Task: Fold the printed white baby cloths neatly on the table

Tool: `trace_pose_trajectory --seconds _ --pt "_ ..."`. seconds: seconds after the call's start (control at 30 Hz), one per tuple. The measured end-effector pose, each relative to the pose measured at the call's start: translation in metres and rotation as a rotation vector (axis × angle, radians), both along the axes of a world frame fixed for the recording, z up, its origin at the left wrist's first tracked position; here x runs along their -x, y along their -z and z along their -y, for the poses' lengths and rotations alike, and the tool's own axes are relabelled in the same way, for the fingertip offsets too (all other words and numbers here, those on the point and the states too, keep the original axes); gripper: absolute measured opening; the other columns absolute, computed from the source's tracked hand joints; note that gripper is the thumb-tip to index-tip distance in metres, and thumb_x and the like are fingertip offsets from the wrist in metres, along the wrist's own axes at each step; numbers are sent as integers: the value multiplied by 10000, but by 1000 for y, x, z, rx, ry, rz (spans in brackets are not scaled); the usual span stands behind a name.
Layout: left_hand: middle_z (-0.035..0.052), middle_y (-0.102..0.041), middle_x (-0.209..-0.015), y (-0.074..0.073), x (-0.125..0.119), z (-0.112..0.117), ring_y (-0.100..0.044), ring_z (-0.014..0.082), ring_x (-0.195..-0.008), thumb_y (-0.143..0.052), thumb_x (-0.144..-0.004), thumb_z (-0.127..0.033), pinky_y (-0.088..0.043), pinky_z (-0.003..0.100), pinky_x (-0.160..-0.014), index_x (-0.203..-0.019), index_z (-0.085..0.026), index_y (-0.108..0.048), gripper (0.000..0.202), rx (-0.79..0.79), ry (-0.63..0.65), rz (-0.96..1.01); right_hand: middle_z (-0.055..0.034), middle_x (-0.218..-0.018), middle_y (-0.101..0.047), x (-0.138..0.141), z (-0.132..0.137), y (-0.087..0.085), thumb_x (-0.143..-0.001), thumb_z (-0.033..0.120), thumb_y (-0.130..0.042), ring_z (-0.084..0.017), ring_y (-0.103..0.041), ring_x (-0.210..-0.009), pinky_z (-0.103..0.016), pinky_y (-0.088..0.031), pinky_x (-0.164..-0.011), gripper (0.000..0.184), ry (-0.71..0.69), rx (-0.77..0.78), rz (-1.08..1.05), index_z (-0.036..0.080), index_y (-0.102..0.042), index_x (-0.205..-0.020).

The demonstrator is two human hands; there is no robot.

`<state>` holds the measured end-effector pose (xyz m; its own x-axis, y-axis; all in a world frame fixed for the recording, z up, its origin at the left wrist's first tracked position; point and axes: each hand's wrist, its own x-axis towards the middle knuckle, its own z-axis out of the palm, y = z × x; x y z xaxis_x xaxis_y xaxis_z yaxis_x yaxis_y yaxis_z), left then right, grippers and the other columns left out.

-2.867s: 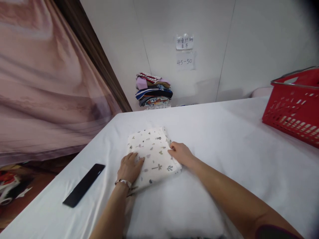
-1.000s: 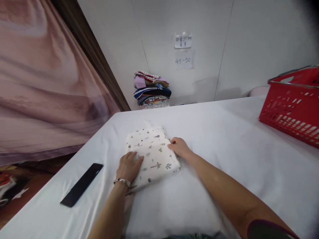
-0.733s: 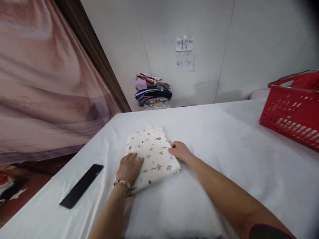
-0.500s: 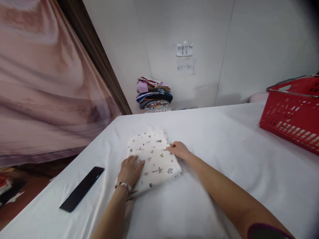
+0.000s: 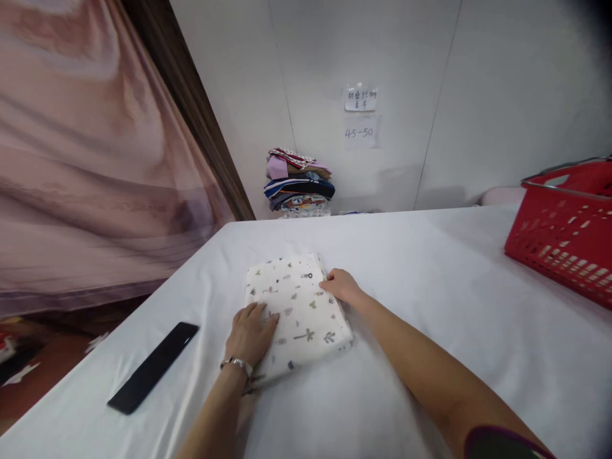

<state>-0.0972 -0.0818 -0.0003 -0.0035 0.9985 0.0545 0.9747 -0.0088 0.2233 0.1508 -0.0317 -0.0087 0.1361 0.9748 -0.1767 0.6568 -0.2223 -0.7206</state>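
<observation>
A folded white cloth (image 5: 296,312) printed with small plants and other motifs lies on the white-covered table. Flat on its left part rests my left hand (image 5: 251,331), fingers together and thumb apart, with a bracelet at the wrist. At the cloth's upper right edge is my right hand (image 5: 340,285), its fingers curled and the thumb side pressing on the edge. It appears to pinch the cloth there, though the fingertips underneath are hidden.
On the left of the table lies a long black flat object (image 5: 153,368). A red basket (image 5: 559,236) stands at the right. Folded clothes (image 5: 299,185) are stacked beyond the far edge, against a wall bearing paper signs (image 5: 362,132). A pink curtain (image 5: 95,166) hangs at the left.
My view has shifted slightly. Both hands stay at nearly the same places on the cloth, and its top looks a little smoother near my right hand.
</observation>
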Motion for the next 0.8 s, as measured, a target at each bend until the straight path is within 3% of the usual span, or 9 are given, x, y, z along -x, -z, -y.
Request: trace_pose_trajectory --seconds 0.27,0.43,0.63,0.8 --pt "64 -448 -1295 4 1 -2 -322 254 -1228 -376 -785 -543 -318 388 -982 -1187 -184 -521 558 -35 17 8 -23 -773 -624 0 -9 9 -717 369 -521 -127 -536 -679 -213 -325 -549 200 -6 -50 -4 183 -589 -739" --pt "68 -440 -1305 1 0 0 -312 261 -1236 -373 -791 -534 -331 400 -973 -1181 -182 -530 548 -23 11 12 -45 -711 -625 -1 -14 7 -669 348 -566 -147 -544 -637 -223 -308 -509 183 -29 -3 20 169 -600 -677" --pt "65 -449 -1295 1 0 1 -319 259 -1232 -387 -787 -536 -332 405 -982 -1182 -182 -526 548 -29 3 35 -54 -740 -638 4 -39 1 -704 465 -537 -158 -560 -630 -229 -322 -512 301 -21 13 48 178 -617 -746" --pt "65 -463 -1279 2 1 1 -338 252 -1219 -395 -792 -519 -325 398 -991 -1167 -182 -534 524 -52 18 40 -52 -772 -644 7 -56 5 -736 415 -506 -150 -572 -672 -215 -334 -531 270 4 -16 71 176 -620 -785"
